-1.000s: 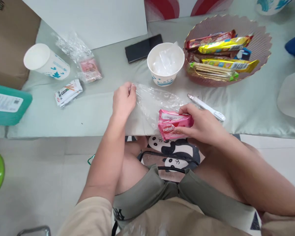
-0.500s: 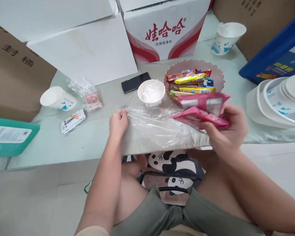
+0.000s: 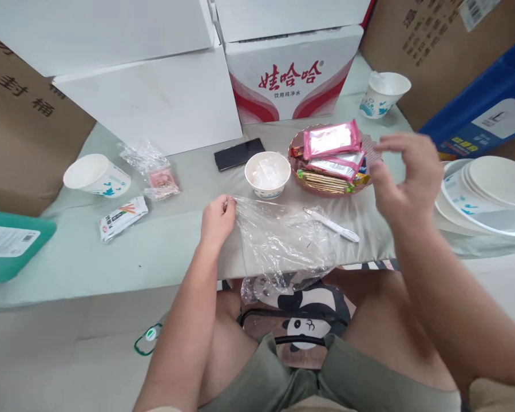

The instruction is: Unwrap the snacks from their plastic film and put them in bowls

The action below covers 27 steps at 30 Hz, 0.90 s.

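My left hand (image 3: 217, 220) pinches the left edge of a clear plastic bag (image 3: 283, 240) that lies on the table and hangs over its front edge. My right hand (image 3: 405, 180) hovers empty with spread fingers, just right of a pink scalloped plate (image 3: 371, 150). Two pink wafer packets (image 3: 331, 140) lie on top of the snack bars heaped on that plate. A white utility knife (image 3: 332, 224) rests on the table between the bag and the plate.
A paper bowl (image 3: 267, 171) with plastic inside and a black phone (image 3: 239, 153) sit behind the bag. Left are a paper cup (image 3: 96, 173), small snack packets (image 3: 122, 216) and a teal box (image 3: 8, 246). Stacked white plates (image 3: 484, 194) stand right; cartons line the back.
My right hand drew the pink wafer packets out of the bag, carried them up to the plate and let go of them there. The left hand kept its hold on the bag.
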Tool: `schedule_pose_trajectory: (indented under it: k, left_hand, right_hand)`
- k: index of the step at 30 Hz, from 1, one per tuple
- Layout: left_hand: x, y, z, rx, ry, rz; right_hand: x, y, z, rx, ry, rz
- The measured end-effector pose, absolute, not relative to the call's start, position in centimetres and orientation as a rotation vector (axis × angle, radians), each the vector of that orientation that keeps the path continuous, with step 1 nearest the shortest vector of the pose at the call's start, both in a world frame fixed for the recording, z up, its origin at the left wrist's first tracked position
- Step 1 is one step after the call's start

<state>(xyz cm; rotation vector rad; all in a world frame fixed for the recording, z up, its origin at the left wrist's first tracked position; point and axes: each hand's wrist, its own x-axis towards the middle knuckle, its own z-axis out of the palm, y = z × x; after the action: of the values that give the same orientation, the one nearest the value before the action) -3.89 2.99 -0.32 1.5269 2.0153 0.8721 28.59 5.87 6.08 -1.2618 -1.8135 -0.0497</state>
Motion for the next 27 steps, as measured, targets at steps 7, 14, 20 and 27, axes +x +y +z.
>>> schedule_pose_trajectory:
  k: [7, 14, 20, 27]
  left_hand:
    - [-3.9, 2.6, -0.7, 1.445, 1.798, 0.963]
    - [-3.5, 1.7, -0.9, 1.265, 1.405, 1.194]
    - [-2.4, 2.1, -0.2, 0.937, 1.406, 1.247]
    - [-2.5, 2.8, -0.6, 1.004, 1.628, 1.173]
  right_hand:
    - [24.2, 0.9, -1.4, -1.23, -1.909, 0.282]
    - [24.8, 1.1, -2.4, -1.17, -2.219, 0.523]
    - [24.4, 0.6, -1.7, -1.408, -2.03, 0.628]
    - [26.0, 1.2, 0.4, -1.516, -1.801, 0.659]
